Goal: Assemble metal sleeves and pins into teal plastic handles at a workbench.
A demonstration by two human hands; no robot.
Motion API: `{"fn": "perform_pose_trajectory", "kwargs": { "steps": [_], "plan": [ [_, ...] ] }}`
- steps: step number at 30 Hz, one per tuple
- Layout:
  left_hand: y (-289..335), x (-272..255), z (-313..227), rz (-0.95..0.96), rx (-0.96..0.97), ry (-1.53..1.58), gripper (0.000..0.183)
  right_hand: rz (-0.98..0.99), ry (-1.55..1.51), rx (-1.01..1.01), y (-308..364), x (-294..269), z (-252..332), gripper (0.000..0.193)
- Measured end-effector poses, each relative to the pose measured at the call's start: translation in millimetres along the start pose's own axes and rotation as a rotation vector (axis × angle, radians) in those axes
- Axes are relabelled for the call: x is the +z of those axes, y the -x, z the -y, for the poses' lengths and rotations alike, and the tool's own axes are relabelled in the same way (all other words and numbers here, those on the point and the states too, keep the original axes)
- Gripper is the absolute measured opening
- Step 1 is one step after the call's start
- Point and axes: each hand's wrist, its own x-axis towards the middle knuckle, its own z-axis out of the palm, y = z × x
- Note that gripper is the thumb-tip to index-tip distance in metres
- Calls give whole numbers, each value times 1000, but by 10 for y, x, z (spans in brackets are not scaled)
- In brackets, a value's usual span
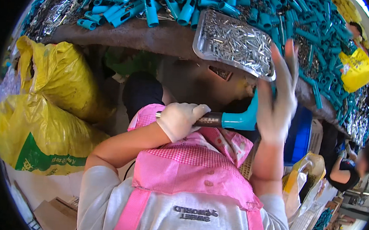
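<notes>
My left hand (182, 120), in a white glove, is wrapped around the black shaft (209, 121) of a tool held crosswise above my lap. A short metal tip sticks out on the left of that hand. To the right, the shaft runs into a bent teal plastic head (240, 120) that angles upward. My right hand (278, 102), gloved and blurred by motion, is raised beside the head with its fingers stretched apart. Its fingertips are over the right edge of a metal tray (201, 48) of small silver metal pins. Whether its palm touches the teal head, I cannot tell.
Teal plastic parts (187, 10) are heaped along the workbench (126, 33), with loose metal pieces among them. Stuffed yellow sacks (47, 118) stand at my left. On the right are a blue crate (299, 138), an open bag (302, 178) and a seated co-worker (347, 171).
</notes>
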Motion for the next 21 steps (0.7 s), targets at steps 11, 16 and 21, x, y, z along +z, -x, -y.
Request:
{"fn": "perform_pose_trajectory", "kwargs": {
  "steps": [11,16,21],
  "plan": [
    [-213,-355,352,34,229,-503,21,331,-35,-272,667,413,-282,39],
    [-540,-556,319,-549,319,-317,42,292,-1151,1099,964,571,-133,36],
    [-636,-455,-96,-500,-217,1981,56,335,-755,214,743,349,-326,45]
  ]
}}
